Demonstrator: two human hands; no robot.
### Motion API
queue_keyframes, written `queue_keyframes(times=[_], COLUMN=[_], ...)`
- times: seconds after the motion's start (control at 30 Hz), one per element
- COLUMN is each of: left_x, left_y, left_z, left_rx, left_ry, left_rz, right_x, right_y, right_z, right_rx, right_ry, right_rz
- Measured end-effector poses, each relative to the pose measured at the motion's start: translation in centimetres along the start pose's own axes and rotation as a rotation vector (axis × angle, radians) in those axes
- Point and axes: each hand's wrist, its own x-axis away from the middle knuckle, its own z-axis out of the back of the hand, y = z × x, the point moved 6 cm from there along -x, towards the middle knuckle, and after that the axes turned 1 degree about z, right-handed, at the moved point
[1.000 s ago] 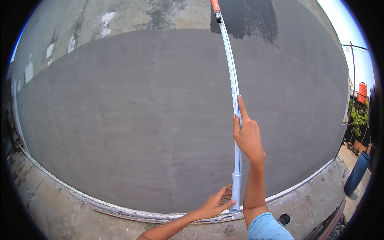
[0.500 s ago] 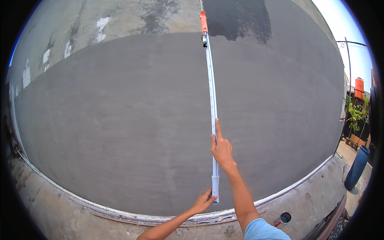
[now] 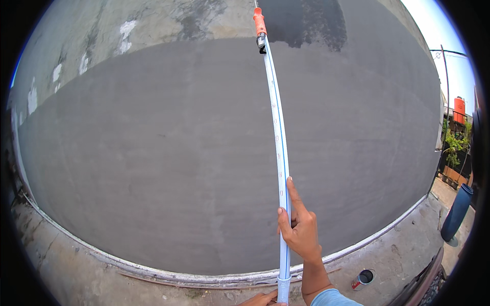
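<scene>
A long pale blue-white pipe [image 3: 280, 153] stands up the middle of the view, with an orange-handled tool [image 3: 259, 21] attached at its top. My right hand [image 3: 301, 229] grips the lower pipe, index finger stretched along it and thumb across it. At the bottom edge, my left hand [image 3: 266, 299] holds the wider sleeve [image 3: 284, 285] at the pipe's end; most of that hand is cut off. The tool's upper end overlaps the old, stained upper wall beside a dark wet-looking patch [image 3: 306, 23].
A smooth grey wall [image 3: 168, 153] fills most of the view above a concrete ledge [image 3: 102, 275]. An open can [image 3: 363, 279] sits lower right. Farther right are a dark blue upright drum [image 3: 457, 211], potted plants [image 3: 451, 150] and an orange tank [image 3: 459, 109].
The orange handle dropped over the last second, then rose slightly. Both hands and the pipe's lower end have moved down, shifting a little right since half a second ago.
</scene>
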Motion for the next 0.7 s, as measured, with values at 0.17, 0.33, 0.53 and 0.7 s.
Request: queue_keyframes(times=[0.17, 0.33, 0.53, 0.7], left_x=[-6.4, -15.6, -15.7, -9.2], left_y=[-0.7, -2.8, -10.5, -17.3], left_z=[6.0, 13.0, 12.1, 4.8], left_rx=[0.127, -0.083, -0.206, -0.111], left_ry=[0.078, 0.308, 0.326, 0.215], left_rz=[0.021, -0.1, 0.051, 0.213], right_x=[-9.8, -17.9, -12.8, -1.4], right_y=[-0.3, 5.5, 12.4, 13.4], right_z=[-0.4, -2.3, -7.0, -8.3], right_rx=[0.164, 0.285, 0.377, 0.331], right_ry=[0.085, 0.109, 0.059, -0.031], right_rz=[0.039, 0.051, 0.04, -0.048])
